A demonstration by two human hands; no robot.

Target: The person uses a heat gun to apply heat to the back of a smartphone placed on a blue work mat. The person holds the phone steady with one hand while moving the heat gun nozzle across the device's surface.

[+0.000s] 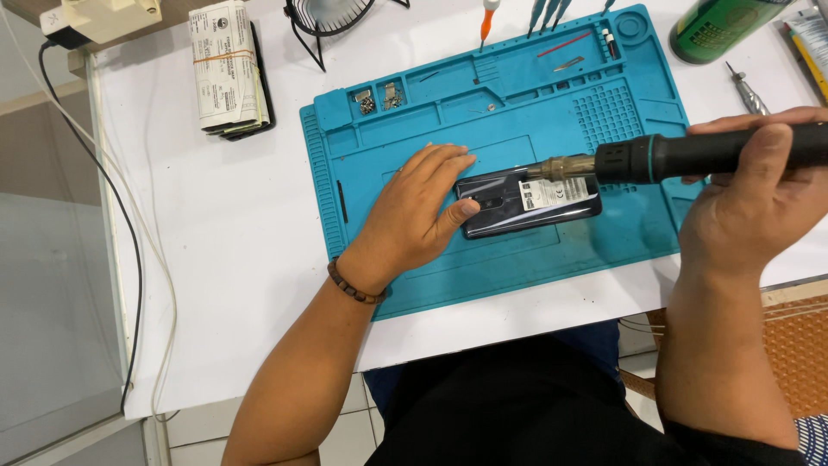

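Landmark: I took the teal repair mat (405, 285) on the white table (241, 242) as my reference.
Phone: a dark phone (500, 211) lay back up near the middle of the mat, with a pale sticker on its back.
Left hand: my left hand (414, 211) lay flat on the phone's left end, fingers spread and thumb along its near edge; its grip pressed down rather than closed around anything.
Right hand: my right hand (759, 198), at the mat's right edge, was closed around the black handle of a hot-air tool (673, 157).
Nozzle: the metal tip hung just over the phone's sticker; I could not tell whether it touched.
Progress: I judged the heating under way; the back cover looked still seated, no gap showing.
Small parts: screws (379, 101) sat in trays at the mat's far-left corner.
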